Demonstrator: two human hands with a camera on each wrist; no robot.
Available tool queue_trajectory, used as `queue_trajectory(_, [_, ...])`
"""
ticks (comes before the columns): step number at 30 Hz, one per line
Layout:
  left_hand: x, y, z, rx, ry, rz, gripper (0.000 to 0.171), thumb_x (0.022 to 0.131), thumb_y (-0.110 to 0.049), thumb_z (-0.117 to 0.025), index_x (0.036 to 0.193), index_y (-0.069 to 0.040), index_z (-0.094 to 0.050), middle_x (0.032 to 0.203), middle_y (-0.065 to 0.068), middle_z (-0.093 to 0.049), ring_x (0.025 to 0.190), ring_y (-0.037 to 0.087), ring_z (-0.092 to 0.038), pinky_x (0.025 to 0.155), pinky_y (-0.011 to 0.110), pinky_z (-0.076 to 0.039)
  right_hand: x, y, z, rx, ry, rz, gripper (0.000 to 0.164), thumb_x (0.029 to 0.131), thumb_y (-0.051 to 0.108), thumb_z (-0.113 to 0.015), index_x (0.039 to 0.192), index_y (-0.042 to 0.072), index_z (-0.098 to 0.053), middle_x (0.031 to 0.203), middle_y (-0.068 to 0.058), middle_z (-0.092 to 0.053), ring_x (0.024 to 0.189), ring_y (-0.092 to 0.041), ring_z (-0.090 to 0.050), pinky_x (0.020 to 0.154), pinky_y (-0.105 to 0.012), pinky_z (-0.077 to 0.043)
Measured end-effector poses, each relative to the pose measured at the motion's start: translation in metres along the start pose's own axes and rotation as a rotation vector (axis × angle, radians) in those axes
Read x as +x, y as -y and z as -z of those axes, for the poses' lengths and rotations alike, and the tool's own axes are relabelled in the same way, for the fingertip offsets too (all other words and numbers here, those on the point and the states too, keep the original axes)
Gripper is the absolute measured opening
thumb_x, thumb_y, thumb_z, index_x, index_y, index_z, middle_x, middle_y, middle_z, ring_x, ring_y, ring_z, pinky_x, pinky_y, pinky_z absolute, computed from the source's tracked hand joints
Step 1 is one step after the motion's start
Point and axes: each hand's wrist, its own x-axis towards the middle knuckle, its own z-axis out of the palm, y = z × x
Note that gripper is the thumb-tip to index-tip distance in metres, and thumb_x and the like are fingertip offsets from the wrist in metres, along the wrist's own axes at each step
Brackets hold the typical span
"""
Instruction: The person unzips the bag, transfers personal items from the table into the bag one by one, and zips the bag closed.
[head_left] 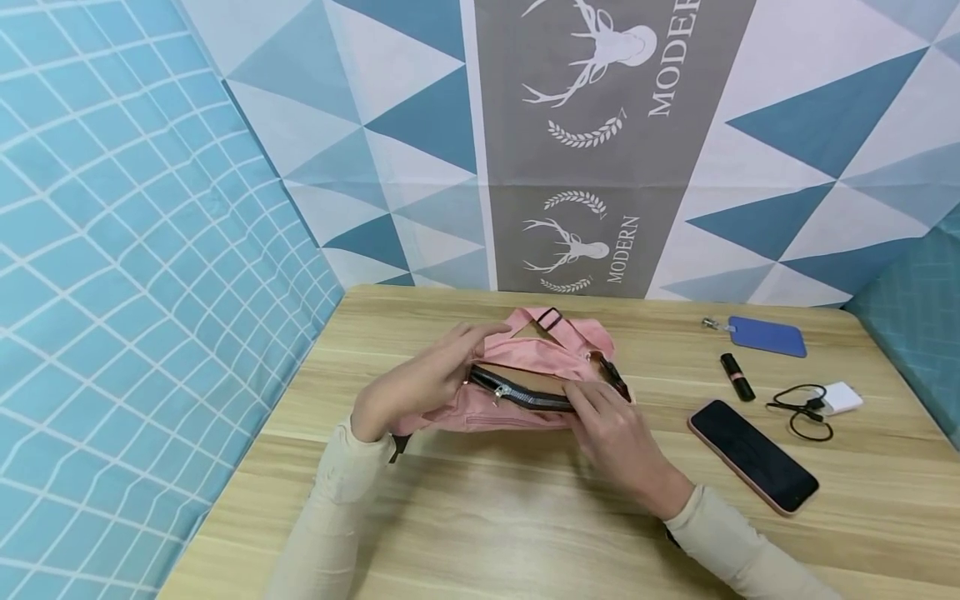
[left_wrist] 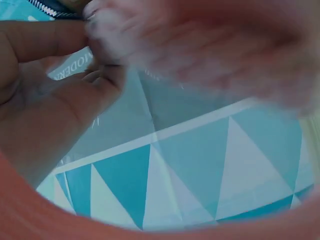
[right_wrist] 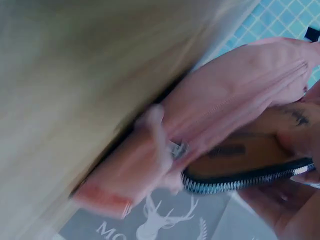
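Note:
A pink fabric waist bag (head_left: 517, 354) lies on the table in the head view, its mouth facing up. In its mouth sits a brown zip pouch (head_left: 525, 379) edged with a black zipper and a silver pull; the right wrist view shows the brown side of this pouch (right_wrist: 220, 165). My left hand (head_left: 431, 375) grips the bag's left end, thumb on top; its fingertips (left_wrist: 107, 75) pinch the pink fabric. At the other end, my right hand (head_left: 611, 429) holds the pouch by its zipped edge. The pouch's lower part is hidden in the bag.
To the right lie a phone (head_left: 753, 454) with a pink case, a black lipstick-like tube (head_left: 737, 377), a white charger (head_left: 840, 398) with a black cable (head_left: 806, 408), and a blue card holder (head_left: 767, 335). A patterned cloth (head_left: 420, 150) hangs behind the table.

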Motion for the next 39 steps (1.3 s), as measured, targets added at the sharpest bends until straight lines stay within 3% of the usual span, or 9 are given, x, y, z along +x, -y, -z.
queue_trajectory(4, [0.003, 0.000, 0.000, -0.013, -0.025, -0.046, 0.061, 0.095, 0.011, -0.046, 0.151, -0.013, -0.037, 0.136, 0.010, -0.053, 0.124, 0.022, -0.050, 0.108, 0.040, -0.040, 0.004, -0.005, 0.000, 0.070, -0.023, 0.054, 0.035, 0.105, 0.019, -0.038, 0.119, -0.007, -0.056, 0.111, -0.019, -0.063, 0.104, -0.032, -0.064, 0.085, -0.047, -0.055])
queue_trajectory(8, [0.007, 0.004, -0.003, -0.022, -0.001, -0.084, 0.057, 0.096, 0.010, -0.047, 0.148, -0.011, -0.041, 0.122, 0.008, -0.058, 0.108, 0.018, -0.056, 0.099, 0.036, -0.045, 0.010, -0.004, -0.007, 0.177, -0.121, 0.169, 0.031, 0.097, 0.005, -0.036, 0.114, -0.009, -0.057, 0.119, -0.023, -0.062, 0.109, -0.035, -0.063, 0.098, -0.040, -0.049])
queue_trajectory(11, [0.007, 0.007, -0.005, -0.046, -0.005, -0.095, 0.056, 0.095, 0.012, -0.047, 0.146, -0.009, -0.043, 0.112, 0.007, -0.060, 0.099, 0.016, -0.057, 0.093, 0.033, -0.048, 0.013, -0.004, -0.014, 0.217, -0.135, 0.190, 0.031, 0.091, 0.001, -0.039, 0.114, -0.010, -0.058, 0.123, -0.024, -0.060, 0.113, -0.037, -0.060, 0.104, -0.036, -0.044])
queue_trajectory(14, [0.006, 0.010, -0.004, -0.075, -0.012, -0.087, 0.057, 0.093, 0.014, -0.048, 0.145, -0.009, -0.044, 0.107, 0.007, -0.060, 0.096, 0.016, -0.058, 0.088, 0.032, -0.049, 0.014, -0.007, -0.018, 0.151, -0.088, 0.124, 0.028, 0.086, 0.002, -0.053, 0.112, -0.007, -0.060, 0.119, -0.020, -0.061, 0.110, -0.035, -0.058, 0.101, -0.040, -0.044])
queue_trajectory(18, [0.004, 0.011, -0.001, -0.100, -0.007, -0.069, 0.060, 0.092, 0.016, -0.049, 0.145, -0.010, -0.044, 0.111, 0.006, -0.061, 0.099, 0.015, -0.059, 0.090, 0.030, -0.050, 0.009, -0.015, -0.017, -0.010, 0.012, 0.030, 0.030, 0.077, 0.004, -0.068, 0.106, 0.000, -0.061, 0.106, -0.015, -0.061, 0.097, -0.032, -0.057, 0.082, -0.044, -0.048])
queue_trajectory(24, [0.002, 0.006, 0.002, -0.073, -0.024, -0.037, 0.057, 0.093, 0.015, -0.047, 0.144, -0.012, -0.046, 0.119, 0.004, -0.060, 0.107, 0.014, -0.057, 0.098, 0.033, -0.047, 0.009, -0.016, -0.015, -0.122, 0.067, 0.004, 0.030, 0.079, 0.010, -0.067, 0.107, 0.001, -0.059, 0.092, -0.014, -0.053, 0.076, -0.031, -0.052, 0.067, -0.042, -0.045])
queue_trajectory(29, [0.000, 0.000, 0.002, 0.024, -0.053, 0.000, 0.052, 0.097, 0.009, -0.046, 0.145, -0.013, -0.047, 0.129, 0.006, -0.059, 0.117, 0.018, -0.056, 0.103, 0.037, -0.045, 0.023, -0.009, -0.009, -0.221, 0.138, 0.002, 0.024, 0.084, 0.012, -0.063, 0.101, -0.002, -0.054, 0.083, -0.013, -0.046, 0.071, -0.032, -0.051, 0.062, -0.041, -0.040])
queue_trajectory(36, [-0.002, -0.008, 0.006, 0.136, -0.134, -0.003, 0.050, 0.096, 0.010, -0.050, 0.140, -0.013, -0.049, 0.122, 0.009, -0.058, 0.108, 0.022, -0.058, 0.096, 0.036, -0.050, 0.046, -0.008, 0.002, -0.289, 0.281, -0.059, 0.038, 0.069, 0.004, -0.074, 0.097, -0.003, -0.050, 0.083, -0.014, -0.048, 0.072, -0.031, -0.055, 0.063, -0.042, -0.044])
queue_trajectory(39, [-0.003, -0.011, 0.007, 0.158, -0.160, -0.006, 0.045, 0.095, 0.011, -0.050, 0.133, -0.012, -0.051, 0.115, 0.008, -0.055, 0.103, 0.021, -0.057, 0.092, 0.035, -0.051, 0.054, -0.010, 0.009, -0.266, 0.325, -0.038, 0.036, 0.074, 0.006, -0.076, 0.096, -0.002, -0.050, 0.082, -0.013, -0.050, 0.070, -0.030, -0.056, 0.061, -0.042, -0.047])
